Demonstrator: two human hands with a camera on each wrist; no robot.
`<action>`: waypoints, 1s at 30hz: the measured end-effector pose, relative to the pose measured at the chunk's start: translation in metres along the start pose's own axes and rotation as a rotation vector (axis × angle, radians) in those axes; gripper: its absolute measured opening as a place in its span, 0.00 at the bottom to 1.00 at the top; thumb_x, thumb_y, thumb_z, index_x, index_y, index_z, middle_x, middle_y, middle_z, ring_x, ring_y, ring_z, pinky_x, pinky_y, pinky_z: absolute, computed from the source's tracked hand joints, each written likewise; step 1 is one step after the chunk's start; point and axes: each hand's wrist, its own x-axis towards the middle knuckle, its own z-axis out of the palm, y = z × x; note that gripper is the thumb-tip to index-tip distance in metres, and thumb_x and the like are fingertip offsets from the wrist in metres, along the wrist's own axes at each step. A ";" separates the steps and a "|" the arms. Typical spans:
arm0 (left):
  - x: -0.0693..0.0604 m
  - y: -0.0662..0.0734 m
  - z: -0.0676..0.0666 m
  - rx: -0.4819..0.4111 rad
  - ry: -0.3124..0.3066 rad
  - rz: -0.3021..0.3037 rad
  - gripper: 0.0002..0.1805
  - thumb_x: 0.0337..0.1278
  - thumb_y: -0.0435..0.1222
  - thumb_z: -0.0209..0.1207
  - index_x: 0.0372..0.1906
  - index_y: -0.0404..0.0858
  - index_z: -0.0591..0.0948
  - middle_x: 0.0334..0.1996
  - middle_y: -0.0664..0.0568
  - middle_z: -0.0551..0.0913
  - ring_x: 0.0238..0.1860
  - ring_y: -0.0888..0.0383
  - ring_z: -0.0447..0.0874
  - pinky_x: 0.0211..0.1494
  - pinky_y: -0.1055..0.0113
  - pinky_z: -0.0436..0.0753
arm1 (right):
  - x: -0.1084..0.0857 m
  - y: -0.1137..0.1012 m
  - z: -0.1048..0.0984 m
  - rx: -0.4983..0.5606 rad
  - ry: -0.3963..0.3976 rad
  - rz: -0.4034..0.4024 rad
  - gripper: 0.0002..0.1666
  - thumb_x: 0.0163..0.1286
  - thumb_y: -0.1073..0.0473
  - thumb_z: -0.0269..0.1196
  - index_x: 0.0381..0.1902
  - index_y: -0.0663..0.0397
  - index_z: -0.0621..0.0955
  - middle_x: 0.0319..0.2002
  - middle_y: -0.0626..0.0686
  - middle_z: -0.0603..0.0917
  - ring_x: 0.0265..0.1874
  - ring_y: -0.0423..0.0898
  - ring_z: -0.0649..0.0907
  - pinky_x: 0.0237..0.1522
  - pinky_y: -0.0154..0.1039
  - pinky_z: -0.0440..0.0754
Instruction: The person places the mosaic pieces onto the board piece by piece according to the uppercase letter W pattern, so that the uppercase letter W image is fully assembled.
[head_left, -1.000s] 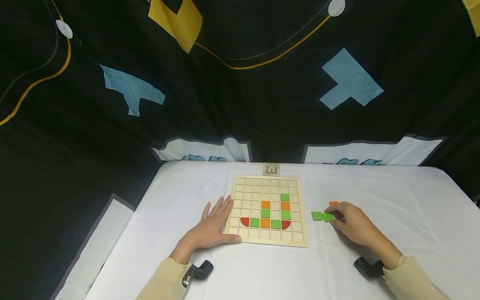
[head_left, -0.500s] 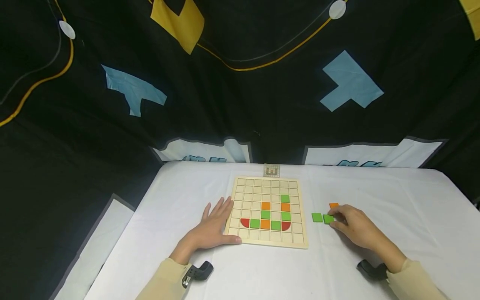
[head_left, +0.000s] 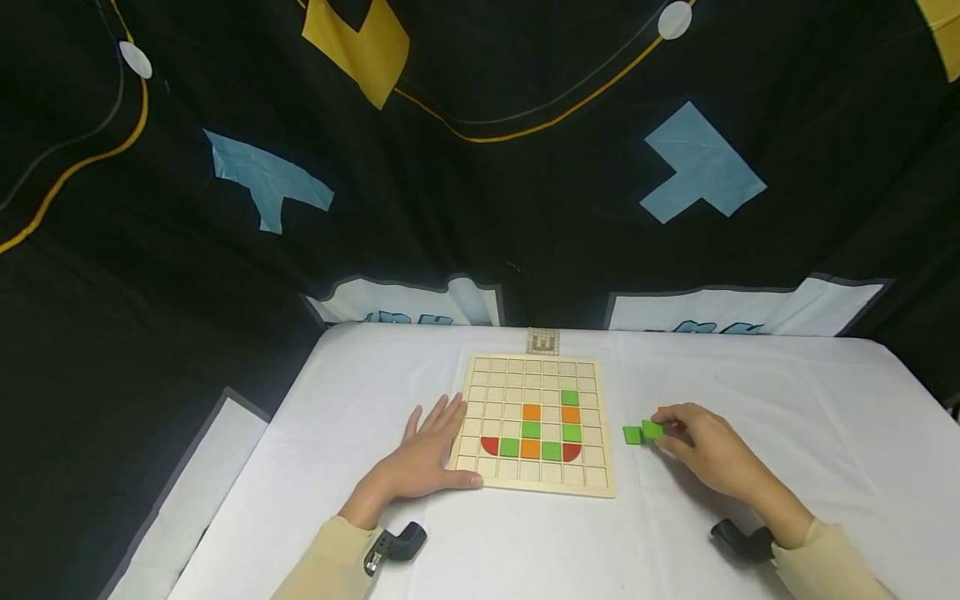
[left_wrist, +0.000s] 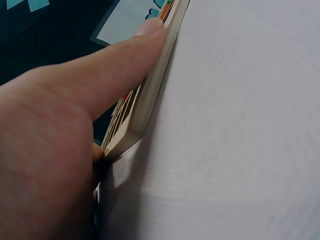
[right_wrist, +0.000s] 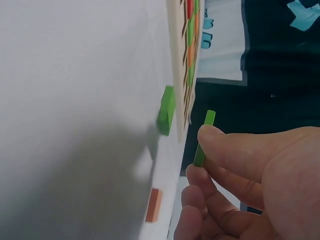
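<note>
My right hand (head_left: 708, 450) pinches a green square tile (head_left: 652, 429) between thumb and fingers. In the right wrist view this tile (right_wrist: 210, 118) is held up off the white cloth. A second green tile (head_left: 632, 436) lies just left of it. An orange tile (head_left: 662, 409) lies behind the fingers, partly covered in the head view. The wooden grid board (head_left: 551, 488) is at centre, with red rounded pieces and several green and orange squares set in it. My left hand (head_left: 420, 460) rests at its left edge with fingers spread, the thumb touching the near left corner.
A small patterned card (head_left: 543, 342) lies behind the board. White cloth (head_left: 525, 550) covers the table, and a dark curtain (head_left: 480, 217) with blue and yellow shapes hangs beyond its far edge.
My right hand has lifted the green tile from the cloth and shifted it slightly left, towards the second green tile. The left hand and board stay in place.
</note>
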 end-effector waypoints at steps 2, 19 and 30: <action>0.000 0.000 0.000 -0.001 -0.003 0.000 0.66 0.50 0.70 0.61 0.81 0.35 0.45 0.81 0.46 0.39 0.81 0.47 0.29 0.76 0.41 0.28 | 0.001 -0.004 0.001 0.003 0.007 -0.003 0.16 0.66 0.66 0.68 0.50 0.64 0.82 0.48 0.59 0.84 0.43 0.52 0.82 0.44 0.51 0.82; 0.001 0.000 -0.001 0.017 -0.008 0.005 0.66 0.51 0.70 0.61 0.81 0.34 0.45 0.81 0.45 0.39 0.81 0.47 0.29 0.76 0.40 0.28 | 0.013 -0.029 0.010 0.032 0.016 -0.035 0.15 0.65 0.64 0.70 0.50 0.60 0.84 0.45 0.54 0.84 0.42 0.50 0.81 0.33 0.40 0.79; 0.001 -0.002 0.000 0.010 -0.014 0.011 0.66 0.52 0.70 0.60 0.81 0.34 0.45 0.81 0.46 0.38 0.80 0.47 0.29 0.76 0.40 0.27 | 0.021 -0.044 0.023 0.043 0.012 -0.071 0.15 0.64 0.63 0.71 0.49 0.57 0.85 0.46 0.51 0.85 0.43 0.48 0.81 0.38 0.42 0.79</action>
